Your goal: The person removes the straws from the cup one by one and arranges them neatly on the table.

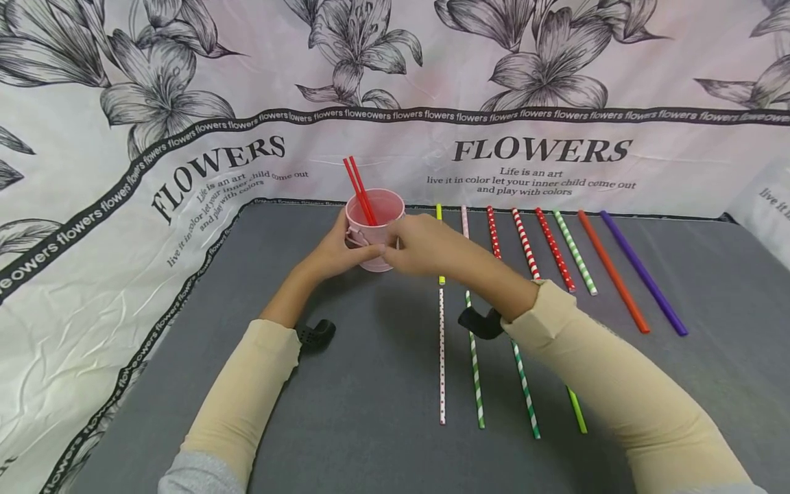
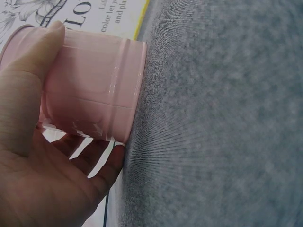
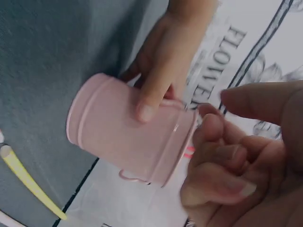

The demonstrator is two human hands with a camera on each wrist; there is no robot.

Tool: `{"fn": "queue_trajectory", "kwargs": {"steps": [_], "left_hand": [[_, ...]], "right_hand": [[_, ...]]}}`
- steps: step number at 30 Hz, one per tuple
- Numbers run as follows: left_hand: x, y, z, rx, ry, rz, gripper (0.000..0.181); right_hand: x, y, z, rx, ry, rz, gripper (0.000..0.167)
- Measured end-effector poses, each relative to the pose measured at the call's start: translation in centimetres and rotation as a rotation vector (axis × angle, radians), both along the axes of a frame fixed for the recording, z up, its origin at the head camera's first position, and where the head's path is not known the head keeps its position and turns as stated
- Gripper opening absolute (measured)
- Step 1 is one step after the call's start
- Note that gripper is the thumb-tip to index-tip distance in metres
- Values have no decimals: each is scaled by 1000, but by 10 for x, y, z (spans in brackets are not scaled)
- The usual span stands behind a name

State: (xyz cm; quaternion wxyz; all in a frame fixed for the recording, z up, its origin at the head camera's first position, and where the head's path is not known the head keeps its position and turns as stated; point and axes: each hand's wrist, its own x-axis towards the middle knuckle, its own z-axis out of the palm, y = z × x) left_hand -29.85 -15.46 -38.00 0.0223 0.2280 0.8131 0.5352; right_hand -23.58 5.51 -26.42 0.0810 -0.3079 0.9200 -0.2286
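My left hand (image 1: 327,255) grips a small pink bucket (image 1: 390,204) from the left side. Its thumb (image 2: 40,54) lies across the bucket wall (image 2: 90,85), and the fingers reach round behind. Two red straws (image 1: 359,189) stand in the bucket, leaning left over the rim. Beside the bucket's right side is my right hand (image 1: 426,243). In the right wrist view this hand (image 3: 236,165) is by the rim with loosely curled fingers, thumb apart, holding nothing visible. A thin handle (image 3: 133,178) shows on the bucket. Whether the right fingertips touch the rim I cannot tell.
On the grey tabletop (image 1: 358,391), several straws lie in rows to the right, including a purple straw (image 1: 644,272), an orange straw (image 1: 614,271) and a white dotted straw (image 1: 441,357). My right arm covers some. Behind hangs a flower-print cloth (image 1: 401,147).
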Motion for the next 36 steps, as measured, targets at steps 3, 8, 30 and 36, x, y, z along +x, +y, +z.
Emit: {"fn": "queue_trajectory", "kwargs": {"steps": [3,8,30,36], "left_hand": [[0,1,2,4,-7,-4,94],[1,2,3,1,-35,7,94],[2,0,5,0,-32,12,100],[9,2,14,-8,-31,2,100]], "right_hand": [[-18,-7,2,-109,-14,-28,12],[-47,-21,-3,-212,-13,-75,14],[-72,-64,-5,136,139,-277,9],[-74,-68,-7,188,160,-270,15]]}}
